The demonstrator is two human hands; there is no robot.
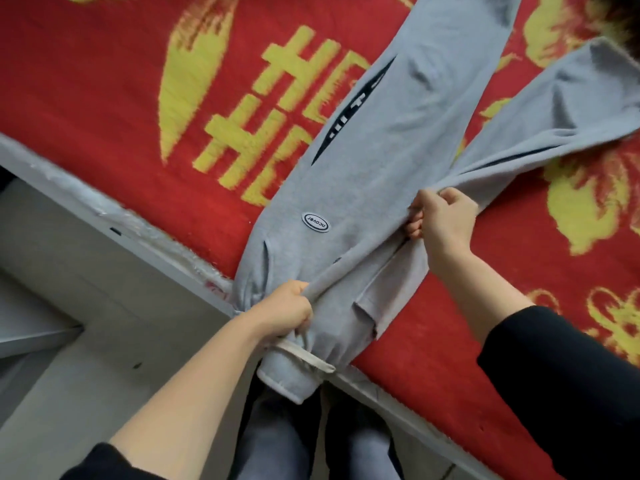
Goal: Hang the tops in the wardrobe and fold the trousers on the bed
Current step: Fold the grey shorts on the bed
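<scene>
Anchor with left hand (pixel 289 311), fisted round bunched waistband (pixel 287 379) fabric overhanging the bed edge (pixel 114 220). Use the red blanket (pixel 121 81) as a flat base: pull grey trousers (pixel 398 133), lying on it, taut, lay the splayed leg over the other, seams matched. Lead with right hand (pixel 445 225), pinching crotch fabric; smooth past logo patch (pixel 315 222) last.

Noted grey trousers (pixel 415 133) lying on the red-and-yellow bed (pixel 104 81), legs splayed in a V toward the far side, waistband end hanging off the near edge. Bunched and lifted at waist and crotch; oval logo patch (pixel 315 222) near hip.
</scene>
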